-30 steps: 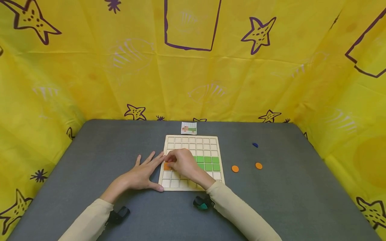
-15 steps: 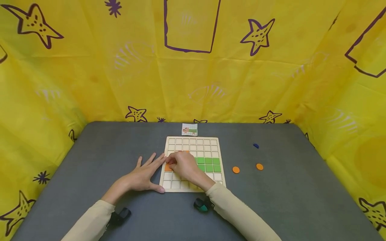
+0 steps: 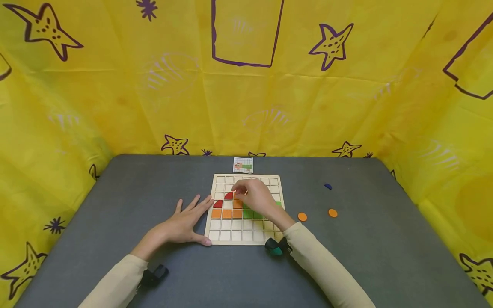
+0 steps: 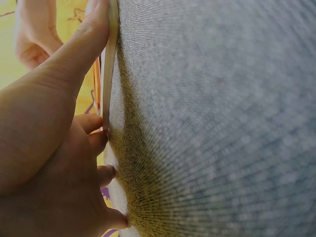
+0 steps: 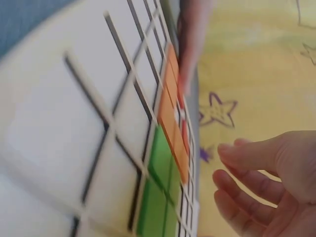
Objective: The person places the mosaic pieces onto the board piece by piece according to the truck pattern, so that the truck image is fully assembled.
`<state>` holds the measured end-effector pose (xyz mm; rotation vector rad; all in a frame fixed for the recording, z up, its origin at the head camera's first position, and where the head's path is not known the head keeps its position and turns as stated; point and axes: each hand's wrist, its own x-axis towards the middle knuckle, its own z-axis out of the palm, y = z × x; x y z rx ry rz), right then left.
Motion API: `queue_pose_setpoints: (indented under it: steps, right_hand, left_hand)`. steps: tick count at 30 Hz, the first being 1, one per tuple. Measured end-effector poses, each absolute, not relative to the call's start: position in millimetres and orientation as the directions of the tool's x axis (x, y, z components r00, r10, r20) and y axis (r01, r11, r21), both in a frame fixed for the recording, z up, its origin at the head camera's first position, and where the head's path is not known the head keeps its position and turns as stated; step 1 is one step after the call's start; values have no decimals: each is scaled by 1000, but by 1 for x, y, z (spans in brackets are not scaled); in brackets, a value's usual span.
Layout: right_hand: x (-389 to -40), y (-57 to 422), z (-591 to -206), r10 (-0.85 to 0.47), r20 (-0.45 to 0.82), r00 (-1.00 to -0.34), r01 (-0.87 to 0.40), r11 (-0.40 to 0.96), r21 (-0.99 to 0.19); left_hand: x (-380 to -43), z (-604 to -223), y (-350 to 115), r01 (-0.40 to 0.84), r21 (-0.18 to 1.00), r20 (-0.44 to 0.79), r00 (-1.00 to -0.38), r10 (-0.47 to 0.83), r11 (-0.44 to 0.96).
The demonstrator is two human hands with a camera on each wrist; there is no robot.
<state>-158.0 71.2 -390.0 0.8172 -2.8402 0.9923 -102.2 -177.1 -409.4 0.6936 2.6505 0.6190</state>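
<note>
A wooden grid board lies on the grey table. My left hand rests at its left edge, fingers spread, thumb at the near corner; in the left wrist view the thumb touches the board's rim. My right hand hovers over the middle of the board with loosely bent fingers, and the right wrist view shows nothing between its fingertips. Two red quarter-round tiles sit in cells at the left. Orange square tiles fill a row beside green square tiles, partly hidden by my right hand.
A small printed card with a coloured grid pattern lies beyond the board. To the right are two orange discs, one nearer and one farther right, and a dark blue half-round tile. A yellow patterned cloth surrounds the table.
My right hand has lifted off the board's left cells and moved right and away from me, uncovering the red tiles and several orange squares. My left hand has stayed in place.
</note>
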Motion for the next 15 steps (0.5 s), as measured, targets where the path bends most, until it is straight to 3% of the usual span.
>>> queue_pose_setpoints:
  steps: [15]
  right_hand:
    - [-169, 122, -396, -411, 221, -884, -458, 670, -585]
  left_hand:
    - [-102, -408, -178, 370, 482, -220, -827, 518, 794]
